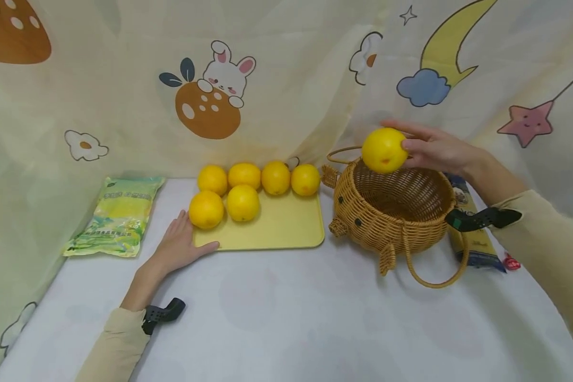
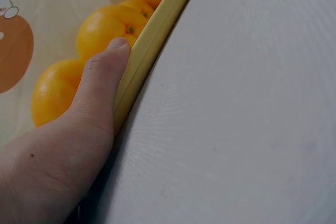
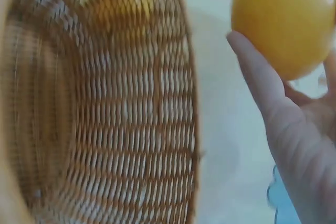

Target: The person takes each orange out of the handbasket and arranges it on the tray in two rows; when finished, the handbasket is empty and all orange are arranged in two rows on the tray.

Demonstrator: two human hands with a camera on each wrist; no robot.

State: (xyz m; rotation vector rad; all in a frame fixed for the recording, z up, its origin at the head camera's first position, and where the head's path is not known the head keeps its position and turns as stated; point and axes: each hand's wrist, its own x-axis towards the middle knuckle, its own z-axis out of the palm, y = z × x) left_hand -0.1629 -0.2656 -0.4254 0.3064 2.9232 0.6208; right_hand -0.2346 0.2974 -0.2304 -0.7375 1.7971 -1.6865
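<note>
My right hand (image 1: pixel 434 148) holds an orange (image 1: pixel 385 150) between thumb and fingers, above the back rim of a wicker basket (image 1: pixel 387 228) shaped like an animal. In the right wrist view the orange (image 3: pixel 283 22) is apart from the basket's woven wall (image 3: pixel 136 114). My left hand (image 1: pixel 183 244) rests at the near left corner of a yellow tray (image 1: pixel 281 228), its thumb (image 2: pixel 102 74) lying along the rim; in the left wrist view its other fingers are hidden. Several oranges (image 1: pixel 243 203) sit on the tray's left and back parts.
A green and yellow plastic packet (image 1: pixel 116 217) lies left of the tray. Behind the basket's right side is a dark blue and gold packet (image 1: pixel 479 246), with a small red wrapped item (image 1: pixel 511 261) beside it. A printed cloth (image 1: pixel 291 90) hangs close behind everything.
</note>
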